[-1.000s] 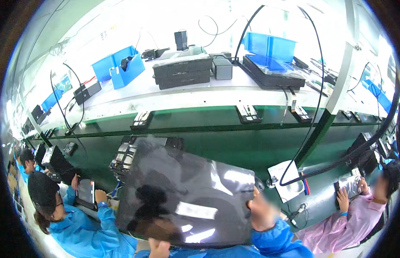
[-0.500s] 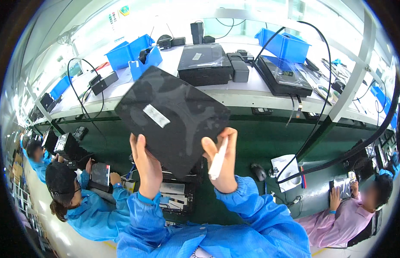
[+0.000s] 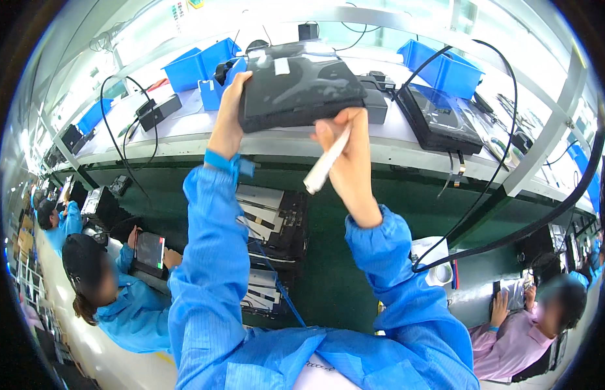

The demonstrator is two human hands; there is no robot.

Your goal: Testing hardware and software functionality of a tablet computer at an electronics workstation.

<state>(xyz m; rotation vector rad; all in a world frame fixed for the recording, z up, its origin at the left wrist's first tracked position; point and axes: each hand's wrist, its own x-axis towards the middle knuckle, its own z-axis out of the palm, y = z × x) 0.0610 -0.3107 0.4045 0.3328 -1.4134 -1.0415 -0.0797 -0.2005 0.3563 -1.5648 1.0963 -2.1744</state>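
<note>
A black flat panel [image 3: 302,81] under shiny clear film, with a small white label, is at the shelf, on or just above a dark stack there; I cannot tell if it rests on it. My left hand [image 3: 229,117] grips the panel's left side, its fingers partly hidden. At the front right edge, my right hand [image 3: 348,153] touches the panel with its fingertips. A white stick-like thing [image 3: 328,161], perhaps a marker, is held in that same hand and slants down to the left.
Blue bins [image 3: 198,66] stand on the white shelf [image 3: 192,138]. Another film-covered black device [image 3: 439,117] lies to the right. Black cables [image 3: 510,247] loop at the right. Below are stacked metal-and-black parts [image 3: 263,218] on a green bench [image 3: 335,260]. Co-workers sit left and right.
Both hands have carried the black panel up and away to the shelf. It has turned from a tilted, diamond-like pose to lying nearly flat. The white stick stays in my right hand.
</note>
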